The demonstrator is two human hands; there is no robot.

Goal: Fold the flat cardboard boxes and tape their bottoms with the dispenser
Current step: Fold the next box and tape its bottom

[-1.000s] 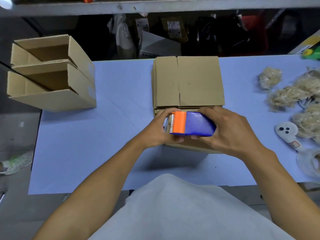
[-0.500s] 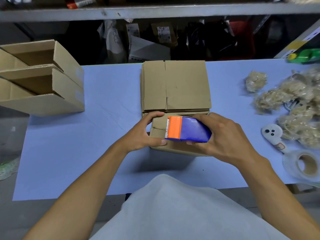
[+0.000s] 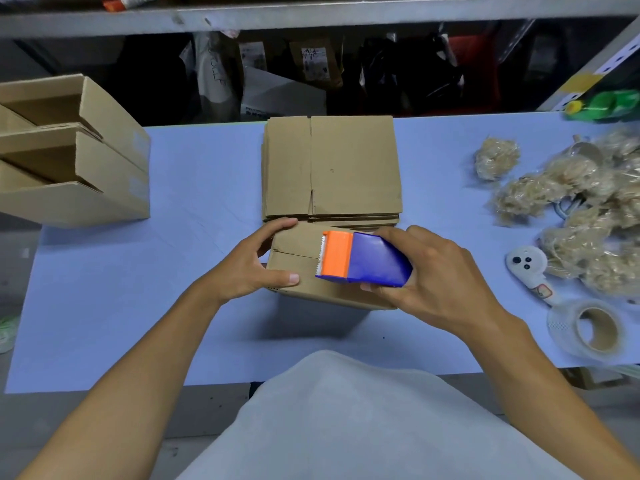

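A folded cardboard box stands on the blue table with its bottom flaps closed and facing up, the seam running left to right. My left hand grips the box's left end, fingers over the far edge and thumb on the near edge. My right hand holds a blue and orange tape dispenser on the box top, its toothed orange end pointing left along the seam. A stack of flat cardboard boxes lies just behind the box.
Several folded open boxes sit piled at the table's left edge. On the right lie bundles of pale fibre, a white handle tool, and a clear tape roll. A shelf with bags runs behind the table.
The dispenser has slid right along the box top, uncovering the seam at the left end. My left hand let go of the dispenser's end and now grips the box's left side.
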